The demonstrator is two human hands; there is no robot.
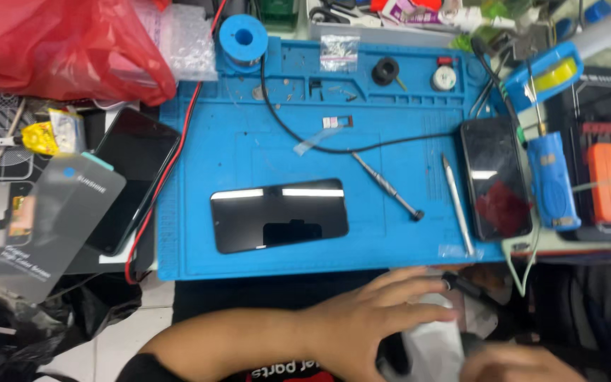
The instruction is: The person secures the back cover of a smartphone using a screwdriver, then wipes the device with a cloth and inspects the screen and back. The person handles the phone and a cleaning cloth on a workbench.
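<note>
Blue silicone covers the middle of our bench: a work mat point(249, 152) that we take as our landmark. Below its near edge our left hand point(383, 318) lies flat with fingers spread and stretched out over a pale, blurred object point(433, 346), touching its top. Our right hand point(514, 364) shows only partly at the bottom edge, just right of that object; we cannot tell whether it is spread or pinching anything. On the mat's centre lies a dark phone point(279, 214), screen up. Right of it on the mat rest a screwdriver point(388, 186) and a slim metal tool point(457, 205), and a second phone point(495, 178) sits at the mat's right edge. A black cable point(298, 138) loops across the mat's upper part. A red plastic bag point(58, 46) lies beyond the mat's upper left corner.
</note>
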